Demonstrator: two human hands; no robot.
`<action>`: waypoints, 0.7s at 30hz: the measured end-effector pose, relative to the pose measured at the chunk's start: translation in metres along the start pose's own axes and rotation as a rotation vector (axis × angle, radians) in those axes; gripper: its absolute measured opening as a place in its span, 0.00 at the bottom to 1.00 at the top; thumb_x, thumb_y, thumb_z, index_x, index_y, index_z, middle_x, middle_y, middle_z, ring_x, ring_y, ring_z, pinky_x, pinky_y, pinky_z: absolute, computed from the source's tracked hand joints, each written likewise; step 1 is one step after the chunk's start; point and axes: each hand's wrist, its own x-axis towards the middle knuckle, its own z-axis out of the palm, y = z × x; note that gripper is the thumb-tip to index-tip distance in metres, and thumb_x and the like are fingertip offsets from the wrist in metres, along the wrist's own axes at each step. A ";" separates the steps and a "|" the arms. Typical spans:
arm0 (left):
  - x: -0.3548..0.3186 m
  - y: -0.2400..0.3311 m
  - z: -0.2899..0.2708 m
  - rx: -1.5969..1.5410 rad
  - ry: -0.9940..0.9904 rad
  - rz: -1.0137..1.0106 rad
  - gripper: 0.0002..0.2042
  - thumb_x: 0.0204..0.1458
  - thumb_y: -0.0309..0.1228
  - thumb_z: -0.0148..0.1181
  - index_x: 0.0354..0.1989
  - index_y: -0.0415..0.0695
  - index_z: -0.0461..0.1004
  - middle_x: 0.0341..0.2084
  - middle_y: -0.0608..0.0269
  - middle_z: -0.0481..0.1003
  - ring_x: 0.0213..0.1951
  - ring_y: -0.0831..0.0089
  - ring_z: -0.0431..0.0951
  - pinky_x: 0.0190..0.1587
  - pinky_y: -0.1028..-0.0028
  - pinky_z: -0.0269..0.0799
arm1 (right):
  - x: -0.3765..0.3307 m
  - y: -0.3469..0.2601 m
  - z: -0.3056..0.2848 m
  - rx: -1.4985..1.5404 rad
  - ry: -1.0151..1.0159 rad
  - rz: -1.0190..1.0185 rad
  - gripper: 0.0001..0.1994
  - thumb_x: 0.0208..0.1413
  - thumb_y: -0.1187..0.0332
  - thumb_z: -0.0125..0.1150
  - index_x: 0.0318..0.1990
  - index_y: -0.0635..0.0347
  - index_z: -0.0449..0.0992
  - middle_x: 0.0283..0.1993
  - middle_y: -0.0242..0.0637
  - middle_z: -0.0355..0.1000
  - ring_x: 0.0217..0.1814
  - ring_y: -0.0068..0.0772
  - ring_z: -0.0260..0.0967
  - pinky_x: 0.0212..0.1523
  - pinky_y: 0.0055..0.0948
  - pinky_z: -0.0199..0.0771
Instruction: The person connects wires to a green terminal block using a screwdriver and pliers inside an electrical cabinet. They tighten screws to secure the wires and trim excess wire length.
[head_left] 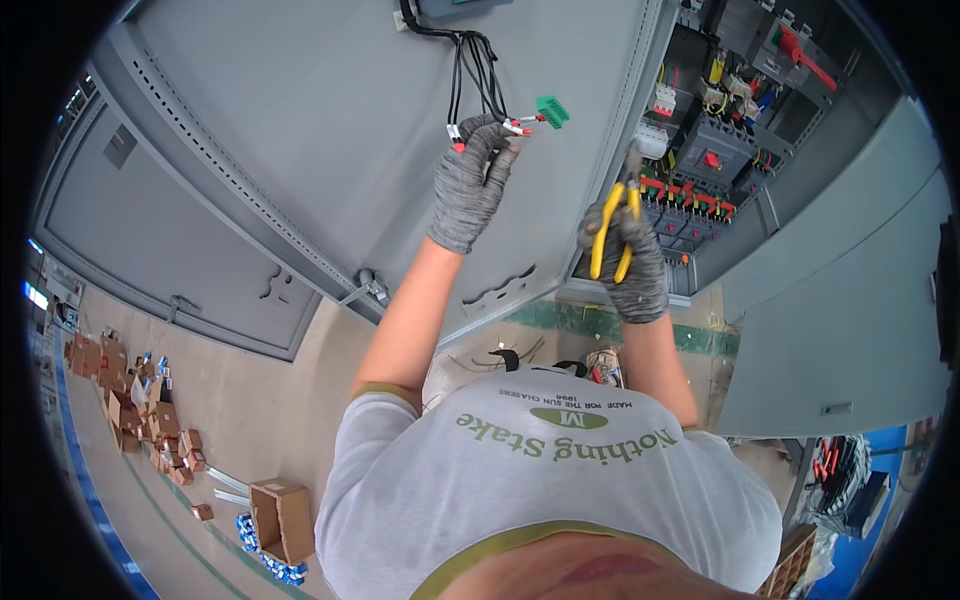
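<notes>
Grey cabinet door (pixel 300 120) behind; left hand (pixel 470 185) grips wires (pixel 478 80); right hand (pixel 625 260) holds pliers (pixel 615 230).

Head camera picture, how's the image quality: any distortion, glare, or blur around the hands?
Head view: strong fisheye, so the grey cabinet door edges bow and the corners go black. Light is even and soft, with no harsh glare on the door. The left hand on the black wires and the right hand with the yellow-handled pliers look sharp. Floor boxes near the rim are small and squeezed.
</notes>
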 end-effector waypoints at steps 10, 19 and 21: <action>0.018 0.012 -0.008 0.280 -0.083 0.033 0.05 0.52 0.26 0.62 0.36 0.43 0.77 0.30 0.58 0.72 0.30 0.63 0.75 0.32 0.68 0.71 | 0.003 0.026 0.005 -0.472 -0.032 0.213 0.15 0.62 0.56 0.56 0.45 0.59 0.70 0.31 0.33 0.72 0.28 0.20 0.67 0.29 0.17 0.67; 0.028 0.039 -0.022 0.256 -0.190 0.057 0.04 0.53 0.28 0.60 0.36 0.44 0.77 0.32 0.55 0.72 0.32 0.60 0.75 0.34 0.64 0.72 | 0.018 0.052 0.018 -1.158 0.170 0.094 0.15 0.62 0.57 0.54 0.44 0.61 0.70 0.32 0.43 0.74 0.33 0.38 0.74 0.36 0.35 0.73; 0.027 0.040 -0.022 0.255 -0.183 0.084 0.05 0.52 0.30 0.60 0.36 0.45 0.77 0.33 0.55 0.73 0.32 0.60 0.75 0.33 0.63 0.72 | 0.018 0.053 0.019 -1.289 0.191 0.046 0.16 0.61 0.58 0.55 0.45 0.63 0.70 0.35 0.52 0.73 0.37 0.55 0.72 0.39 0.43 0.72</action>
